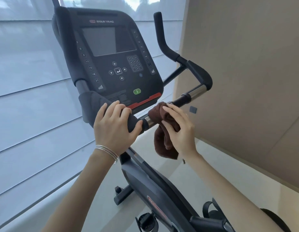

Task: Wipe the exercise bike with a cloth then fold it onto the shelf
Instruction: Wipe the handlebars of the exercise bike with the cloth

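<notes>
A black exercise bike point(111, 52) with a console screen fills the middle of the view. My left hand point(114, 127) grips the padded left handlebar grip just below the console. My right hand point(179, 129) holds a brown cloth point(163, 136) wrapped around the metal part of the handlebar, in the centre between the two grips. The cloth's loose end hangs down below the bar. No shelf is in view.
A window with pale blinds point(28, 97) covers the left side. A beige wall point(246, 81) stands close on the right. The bike's frame point(153, 186) and a pedal point(146, 221) lie below my arms, over a light floor.
</notes>
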Available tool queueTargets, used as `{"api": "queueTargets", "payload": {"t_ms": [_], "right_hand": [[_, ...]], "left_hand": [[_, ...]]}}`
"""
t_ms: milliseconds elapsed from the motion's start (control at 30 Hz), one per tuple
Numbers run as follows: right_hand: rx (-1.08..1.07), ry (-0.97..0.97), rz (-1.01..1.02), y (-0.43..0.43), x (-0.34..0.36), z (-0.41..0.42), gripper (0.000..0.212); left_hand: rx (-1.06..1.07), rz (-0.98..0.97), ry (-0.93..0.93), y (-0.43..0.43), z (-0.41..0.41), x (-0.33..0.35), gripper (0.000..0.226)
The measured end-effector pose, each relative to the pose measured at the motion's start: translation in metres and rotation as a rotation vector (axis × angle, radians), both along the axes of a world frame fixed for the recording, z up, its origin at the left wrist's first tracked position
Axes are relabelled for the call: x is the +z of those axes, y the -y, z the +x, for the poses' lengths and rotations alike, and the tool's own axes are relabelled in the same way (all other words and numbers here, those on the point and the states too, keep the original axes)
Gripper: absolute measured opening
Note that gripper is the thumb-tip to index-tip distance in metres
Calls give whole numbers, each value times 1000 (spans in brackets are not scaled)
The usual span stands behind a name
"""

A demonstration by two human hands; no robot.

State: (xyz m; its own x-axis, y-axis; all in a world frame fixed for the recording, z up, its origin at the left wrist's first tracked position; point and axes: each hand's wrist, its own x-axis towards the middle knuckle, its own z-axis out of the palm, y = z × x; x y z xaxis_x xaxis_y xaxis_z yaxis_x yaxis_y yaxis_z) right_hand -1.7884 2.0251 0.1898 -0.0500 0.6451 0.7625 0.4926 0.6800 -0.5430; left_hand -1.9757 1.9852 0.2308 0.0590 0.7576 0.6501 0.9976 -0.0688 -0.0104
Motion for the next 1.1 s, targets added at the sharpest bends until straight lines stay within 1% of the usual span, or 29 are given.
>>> {"api": "queueTargets", "payload": {"t_ms": [133,200,300,367,433,567,600,667,733,800,867,967,1033,1100], "right_hand": [[3,-154,-107,9,-6,14,38],[36,-155,-114,18,-16,14,39],[104,-82,-158,24,-34,6,39],[119,-113,-205,22,-42,-2,38],[75,-202,-230,16,-46,-7,37],[-44,-470,-326,-11,-41,2,32],[-79,-495,-343,-18,-38,7,31],[-102,-460,-332,-21,-37,11,31],[-5,-366,-296,-11,-41,8,32],[103,-212,-239,3,-47,1,35],[125,-133,-196,5,-48,-1,35],[49,-214,-211,-4,-38,8,31],[-18,-284,-261,-11,-32,14,30],[-30,-318,-307,-11,-29,15,31]], "left_hand": [[9,14,-2,0,0,0,47],[17,23,-7,-1,0,-1,47],[30,27,-19,-1,-1,-2,48],[42,31,-28,-2,-1,-3,48],[47,35,-29,-2,-1,-4,49],[58,62,-28,-3,0,-4,47],[62,67,-26,-4,0,-4,46],[71,80,-21,-5,1,-4,43],[72,99,-17,-6,1,-5,41],[70,104,-15,-6,1,-5,41],[71,96,-20,-5,1,-5,41],[71,87,-22,-5,2,-4,42],[68,82,-21,-4,2,-4,40],[69,85,-20,-4,2,-5,39]]}}
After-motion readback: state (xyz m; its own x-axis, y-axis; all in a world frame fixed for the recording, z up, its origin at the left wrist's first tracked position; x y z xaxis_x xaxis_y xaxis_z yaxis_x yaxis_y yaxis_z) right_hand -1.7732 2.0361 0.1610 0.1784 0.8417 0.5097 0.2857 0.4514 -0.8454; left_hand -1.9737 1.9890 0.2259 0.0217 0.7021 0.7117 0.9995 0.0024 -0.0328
